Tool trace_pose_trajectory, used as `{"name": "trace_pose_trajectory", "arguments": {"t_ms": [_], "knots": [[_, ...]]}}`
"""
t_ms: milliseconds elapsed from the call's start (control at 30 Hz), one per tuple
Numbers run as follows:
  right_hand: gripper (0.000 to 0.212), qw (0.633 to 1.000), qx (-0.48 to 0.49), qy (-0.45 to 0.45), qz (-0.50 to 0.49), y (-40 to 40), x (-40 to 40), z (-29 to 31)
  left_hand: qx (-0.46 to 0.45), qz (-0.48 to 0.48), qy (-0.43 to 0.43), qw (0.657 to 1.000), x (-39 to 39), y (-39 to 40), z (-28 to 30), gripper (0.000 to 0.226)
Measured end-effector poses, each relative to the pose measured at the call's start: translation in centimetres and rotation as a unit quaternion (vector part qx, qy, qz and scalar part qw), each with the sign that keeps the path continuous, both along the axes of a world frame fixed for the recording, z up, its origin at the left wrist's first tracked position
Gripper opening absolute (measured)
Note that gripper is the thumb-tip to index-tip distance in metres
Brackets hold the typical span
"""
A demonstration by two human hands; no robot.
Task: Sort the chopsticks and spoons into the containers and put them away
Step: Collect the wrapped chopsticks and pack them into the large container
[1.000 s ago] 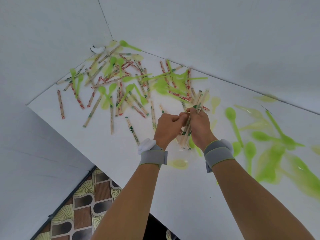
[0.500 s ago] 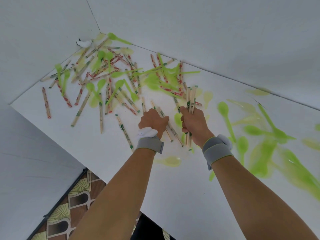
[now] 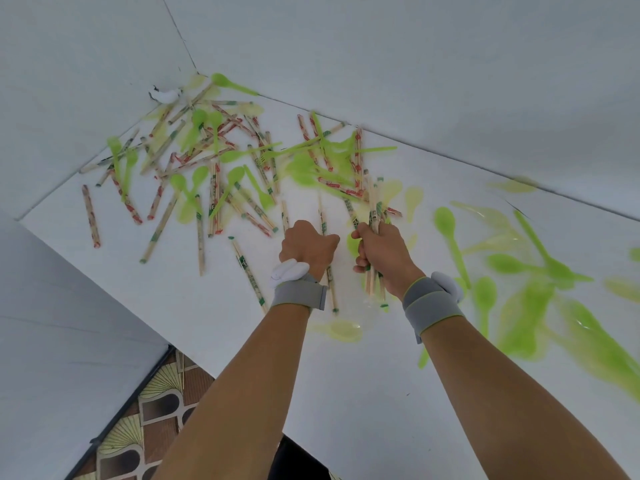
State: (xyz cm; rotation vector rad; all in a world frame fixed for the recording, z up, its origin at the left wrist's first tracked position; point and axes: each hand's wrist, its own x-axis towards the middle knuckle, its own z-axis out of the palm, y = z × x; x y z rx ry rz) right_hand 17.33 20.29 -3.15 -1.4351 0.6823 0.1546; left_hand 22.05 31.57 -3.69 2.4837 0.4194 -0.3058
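The paper sleeves on the chopsticks carry green or red printing, but it is too small and blurred to read.

The right hand [image 3: 382, 252] is clenched round a bundle of chopsticks [image 3: 374, 216] in green-printed sleeves, held nearly upright, tips fanning toward 12 o'clock and butt ends poking out below the fist; the number in the bundle cannot be counted. The left hand [image 3: 306, 245] is curled at a single chopstick [image 3: 327, 258] lying on the white table [image 3: 214, 327], which runs under the fist from 12 to 6 o'clock; whether the fingers actually close on it cannot be told.

Half a second ago the left fist sat in much the same spot, and the bundle in the right hand now stands a little higher above the knuckles. A second ago both hands met together at the bundle; now they are apart, the left just beside the right at its 9 o'clock.

Loose chopsticks, several dozen and too tangled for a count, lie heaped with green spoons [image 3: 194, 183] toward 10 and 11 o'clock, reaching into the corner of the walls. More green spoons, about eight though smeared by blur, are scattered at 3 o'clock from the right hand, one [image 3: 450, 237] lying clear. A pale yellow spoon [image 3: 343, 330] lies at 6 o'clock, between the forearms. Each wrist wears a grey band [image 3: 431, 308].
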Motion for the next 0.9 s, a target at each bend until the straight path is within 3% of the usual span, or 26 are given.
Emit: {"name": "trace_pose_trajectory", "arguments": {"t_ms": [133,367,733,900], "knots": [[0.019,1.000,-0.011,-0.008,0.006,0.0,0.0,0.0,-0.099,0.008,-0.035,0.994,-0.1,-0.1,1.0,0.022],[0.019,0.999,0.024,-0.020,-0.028,0.6,-0.1,0.0,-0.234,-0.082,-0.091,0.965,-0.7,0.4,2.4,0.018],[0.021,0.994,0.091,-0.039,-0.038,1.6,-0.9,0.3,-0.254,-0.081,-0.105,0.958,-2.3,0.0,2.7,0.023],[0.025,0.992,0.104,-0.052,-0.043,1.7,-1.0,-0.2,-0.273,-0.067,-0.070,0.957,-2.6,-0.1,3.2,0.016]]}}
